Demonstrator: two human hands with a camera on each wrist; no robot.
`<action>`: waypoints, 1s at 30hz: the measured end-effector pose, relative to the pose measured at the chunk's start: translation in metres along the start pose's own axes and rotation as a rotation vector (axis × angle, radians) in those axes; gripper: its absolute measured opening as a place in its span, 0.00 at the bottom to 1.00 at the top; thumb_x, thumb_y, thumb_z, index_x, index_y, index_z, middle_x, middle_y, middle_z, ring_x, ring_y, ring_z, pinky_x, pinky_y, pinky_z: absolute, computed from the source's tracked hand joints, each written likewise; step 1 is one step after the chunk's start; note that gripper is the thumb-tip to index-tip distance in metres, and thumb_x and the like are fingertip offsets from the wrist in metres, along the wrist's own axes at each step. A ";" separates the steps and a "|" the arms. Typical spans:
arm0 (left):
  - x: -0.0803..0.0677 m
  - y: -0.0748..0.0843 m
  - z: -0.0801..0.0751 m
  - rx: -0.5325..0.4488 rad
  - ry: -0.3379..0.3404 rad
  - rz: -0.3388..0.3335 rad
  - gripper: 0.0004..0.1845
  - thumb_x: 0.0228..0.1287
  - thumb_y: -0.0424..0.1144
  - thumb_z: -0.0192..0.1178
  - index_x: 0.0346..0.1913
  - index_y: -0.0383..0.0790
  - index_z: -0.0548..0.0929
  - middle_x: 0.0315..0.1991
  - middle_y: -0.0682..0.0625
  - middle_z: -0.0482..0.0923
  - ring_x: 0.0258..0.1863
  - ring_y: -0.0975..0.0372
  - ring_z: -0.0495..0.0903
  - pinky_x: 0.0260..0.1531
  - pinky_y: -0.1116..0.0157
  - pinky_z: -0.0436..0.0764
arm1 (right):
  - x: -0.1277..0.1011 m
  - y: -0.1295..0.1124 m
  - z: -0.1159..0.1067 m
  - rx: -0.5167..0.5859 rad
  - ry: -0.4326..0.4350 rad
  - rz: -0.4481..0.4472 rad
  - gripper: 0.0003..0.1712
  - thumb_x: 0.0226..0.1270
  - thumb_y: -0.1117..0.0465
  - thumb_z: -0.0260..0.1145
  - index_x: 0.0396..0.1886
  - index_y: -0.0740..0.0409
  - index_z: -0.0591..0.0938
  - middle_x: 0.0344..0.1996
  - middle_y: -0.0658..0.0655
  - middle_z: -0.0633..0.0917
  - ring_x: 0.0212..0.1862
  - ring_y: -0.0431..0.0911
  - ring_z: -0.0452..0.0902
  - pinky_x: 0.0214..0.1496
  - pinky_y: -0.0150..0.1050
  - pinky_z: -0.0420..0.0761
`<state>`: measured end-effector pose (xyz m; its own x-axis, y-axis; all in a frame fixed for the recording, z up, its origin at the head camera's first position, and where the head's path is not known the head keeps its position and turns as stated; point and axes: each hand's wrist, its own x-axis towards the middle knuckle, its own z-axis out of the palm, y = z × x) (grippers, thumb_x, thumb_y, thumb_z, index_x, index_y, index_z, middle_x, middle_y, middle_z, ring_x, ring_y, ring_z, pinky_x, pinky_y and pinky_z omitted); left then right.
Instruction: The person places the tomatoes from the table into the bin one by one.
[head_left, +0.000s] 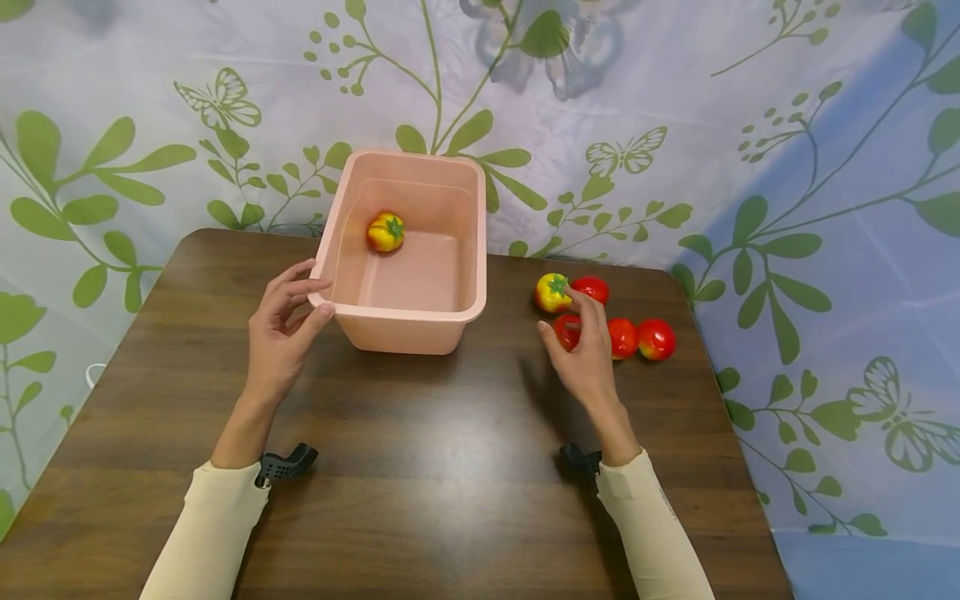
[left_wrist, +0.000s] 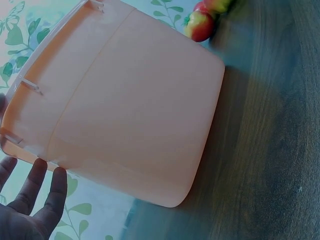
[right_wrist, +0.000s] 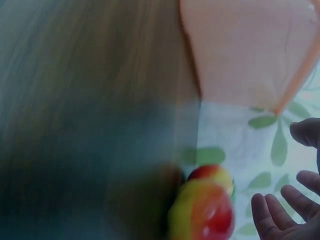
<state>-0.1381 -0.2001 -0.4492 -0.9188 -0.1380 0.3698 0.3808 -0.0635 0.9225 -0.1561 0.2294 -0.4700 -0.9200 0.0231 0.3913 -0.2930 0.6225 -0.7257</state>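
Note:
A pink plastic tub (head_left: 465,242) stands at the back middle of the dark wooden table (head_left: 420,467). One yellow-red toy tomato (head_left: 386,232) lies inside it. My left hand (head_left: 315,290) is at the tub's near left corner with relaxed fingers, the thumb at the rim; its fingers (left_wrist: 35,192) show straight and apart from the tub wall (left_wrist: 135,100). My right hand (head_left: 561,312) hovers with spread fingers over a cluster of tomatoes and grips none. The cluster holds a yellow-red tomato (head_left: 552,292), a red tomato (head_left: 592,288) and red tomatoes (head_left: 656,339) beside the hand.
A leaf-and-butterfly patterned cloth (head_left: 675,125) hangs behind and to the right of the table. The table's right edge (head_left: 738,450) runs close to the tomatoes. The right wrist view is blurred and shows the tub (right_wrist: 245,50) and two tomatoes (right_wrist: 205,210).

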 end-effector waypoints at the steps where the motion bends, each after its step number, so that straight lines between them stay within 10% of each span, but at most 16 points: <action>1: 0.000 0.000 0.000 -0.001 0.000 0.000 0.18 0.70 0.24 0.66 0.61 0.25 0.84 0.77 0.43 0.71 0.60 0.53 0.82 0.57 0.74 0.87 | 0.000 0.004 -0.002 -0.009 0.008 0.006 0.37 0.70 0.54 0.76 0.76 0.53 0.74 0.71 0.60 0.76 0.69 0.61 0.76 0.70 0.59 0.83; 13: 0.000 0.000 -0.001 0.007 0.006 0.003 0.18 0.70 0.25 0.66 0.60 0.26 0.84 0.76 0.43 0.72 0.60 0.54 0.82 0.56 0.74 0.87 | -0.009 0.038 -0.011 -0.149 0.022 0.063 0.37 0.69 0.54 0.76 0.74 0.57 0.76 0.68 0.63 0.79 0.64 0.61 0.74 0.61 0.56 0.79; 30: 0.000 -0.002 -0.001 -0.010 -0.006 0.010 0.18 0.70 0.24 0.66 0.61 0.25 0.84 0.77 0.42 0.71 0.60 0.53 0.81 0.55 0.74 0.88 | -0.016 0.050 -0.003 -0.172 -0.134 0.179 0.43 0.68 0.54 0.78 0.78 0.57 0.70 0.73 0.68 0.72 0.74 0.64 0.69 0.77 0.67 0.72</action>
<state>-0.1388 -0.2007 -0.4507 -0.9154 -0.1326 0.3801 0.3914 -0.0717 0.9174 -0.1557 0.2624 -0.5108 -0.9828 0.0484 0.1785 -0.0843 0.7418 -0.6653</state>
